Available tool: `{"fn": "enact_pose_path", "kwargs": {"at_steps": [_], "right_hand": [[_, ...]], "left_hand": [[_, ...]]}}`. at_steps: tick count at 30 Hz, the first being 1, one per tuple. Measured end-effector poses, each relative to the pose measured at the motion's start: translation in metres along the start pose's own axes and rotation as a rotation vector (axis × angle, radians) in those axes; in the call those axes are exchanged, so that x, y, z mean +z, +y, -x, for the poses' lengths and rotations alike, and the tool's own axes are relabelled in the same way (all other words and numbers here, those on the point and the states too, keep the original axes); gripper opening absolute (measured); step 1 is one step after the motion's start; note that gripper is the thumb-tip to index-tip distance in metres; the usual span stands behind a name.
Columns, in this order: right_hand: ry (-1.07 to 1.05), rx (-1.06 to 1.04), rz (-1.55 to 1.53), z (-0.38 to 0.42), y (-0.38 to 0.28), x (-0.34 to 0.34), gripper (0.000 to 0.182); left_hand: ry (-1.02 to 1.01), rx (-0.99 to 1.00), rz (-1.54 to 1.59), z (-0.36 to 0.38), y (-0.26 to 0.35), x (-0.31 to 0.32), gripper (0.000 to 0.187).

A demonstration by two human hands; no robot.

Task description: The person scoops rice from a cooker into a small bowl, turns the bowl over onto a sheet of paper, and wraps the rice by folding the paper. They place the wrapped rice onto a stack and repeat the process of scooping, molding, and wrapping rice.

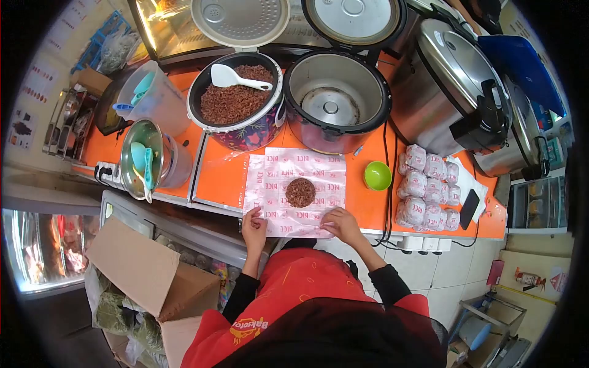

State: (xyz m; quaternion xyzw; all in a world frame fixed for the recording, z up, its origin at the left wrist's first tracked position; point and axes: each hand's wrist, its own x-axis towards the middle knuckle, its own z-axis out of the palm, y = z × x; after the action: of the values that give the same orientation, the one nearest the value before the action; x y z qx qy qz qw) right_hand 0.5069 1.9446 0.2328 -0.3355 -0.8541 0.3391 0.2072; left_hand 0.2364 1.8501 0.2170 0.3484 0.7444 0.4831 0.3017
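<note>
A round portion of brown-red rice (300,193) lies on a pink and white printed paper sheet (279,214) at the orange counter's front edge. My left hand (254,229) is at the sheet's lower left, its fingers closed at the paper's edge. At the lower right corner, my right hand (341,225) pinches the paper. Behind the sheet, an open rice cooker (242,136) holds more rice, with a white paddle (236,78) resting on top. A small green bowl (377,176) stands to the right of the sheet, and wrapped rice bundles (414,184) are stacked beyond it.
An open cooker with a bare pot (331,101) stands behind the sheet. Large steel cookers (448,80) are at the right. Black cables (388,184) cross the counter near a phone (469,207). Tubs with turquoise utensils (147,161) stand left. Below is an open cardboard box (132,264).
</note>
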Motion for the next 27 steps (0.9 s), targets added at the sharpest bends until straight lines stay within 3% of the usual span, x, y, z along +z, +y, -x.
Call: {"fn": "enact_pose_path", "kwargs": {"at_steps": [2,5,6,7,9,13,17,19,20,23,25,27], "right_hand": [[-0.023,0.051,-0.076,-0.004,0.003,-0.004,0.014],[-0.082,0.208,-0.195,-0.012,0.004,-0.009,0.014],[-0.105,0.292,-0.250,-0.014,0.004,-0.010,0.017],[-0.130,0.376,-0.305,-0.015,0.004,-0.012,0.019],[-0.036,0.267,-0.150,-0.008,0.004,-0.005,0.025],[0.117,-0.114,0.184,0.011,-0.029,-0.017,0.029],[0.232,-0.142,0.200,0.024,-0.002,-0.008,0.023],[0.408,0.201,-0.072,0.011,0.003,0.006,0.019],[0.494,0.371,-0.210,0.000,0.004,0.012,0.017],[0.436,0.473,0.180,-0.042,0.018,0.015,0.015],[0.386,0.488,0.280,-0.050,0.016,0.016,0.018],[0.347,0.484,0.335,-0.050,0.019,0.018,0.023]], "left_hand": [[-0.006,0.043,-0.032,0.006,0.023,-0.004,0.042],[-0.334,0.600,-0.507,0.013,0.070,-0.020,0.045],[-0.526,0.507,-0.521,0.013,0.074,-0.022,0.051],[-0.512,0.535,-0.549,0.013,0.071,-0.020,0.050],[-0.484,0.592,-0.606,0.015,0.056,-0.014,0.050],[-0.292,0.541,-0.416,0.008,0.011,-0.015,0.036],[-0.084,0.304,-0.104,-0.002,0.021,-0.001,0.018],[0.005,0.186,0.023,-0.015,0.031,0.015,0.010],[0.041,0.165,-0.132,-0.027,0.037,0.025,0.010],[0.109,0.163,-0.579,-0.055,0.038,0.048,0.011],[0.102,0.229,-0.850,-0.063,0.026,0.058,0.013],[0.143,0.283,-0.690,-0.058,0.031,0.055,0.012]]}}
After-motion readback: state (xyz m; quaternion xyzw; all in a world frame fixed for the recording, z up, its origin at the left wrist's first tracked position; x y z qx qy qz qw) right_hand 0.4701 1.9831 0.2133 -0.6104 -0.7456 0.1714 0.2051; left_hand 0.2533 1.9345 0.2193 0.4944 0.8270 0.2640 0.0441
